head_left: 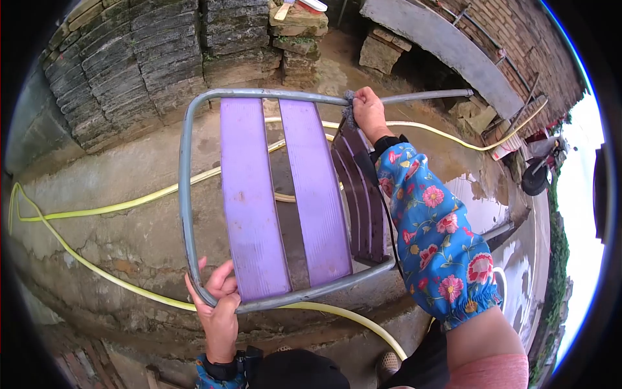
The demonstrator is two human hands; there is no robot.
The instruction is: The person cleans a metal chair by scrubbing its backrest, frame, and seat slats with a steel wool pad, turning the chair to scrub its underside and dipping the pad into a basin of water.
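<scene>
A metal-framed chair (258,194) with purple slats is tilted in front of me, its grey tube frame looping around the backrest slats. My left hand (219,310) is closed around the frame's lower left corner. At the upper tube, my right hand (369,111) pinches a grey, fuzzy scrubber (350,109) wrapped against the metal. The scrubber's exact material is hard to make out. Dark seat slats (360,194) show beyond the backrest, partly behind my right sleeve (435,227), which is blue with flowers.
A yellow hose (116,209) loops across the wet concrete ground (149,240) behind and below the chair. Stacked slabs (142,71) stand at the back left, with a brush (284,10) on a stone pile. A grey stone slab (447,48) and a wheel (534,178) are at right.
</scene>
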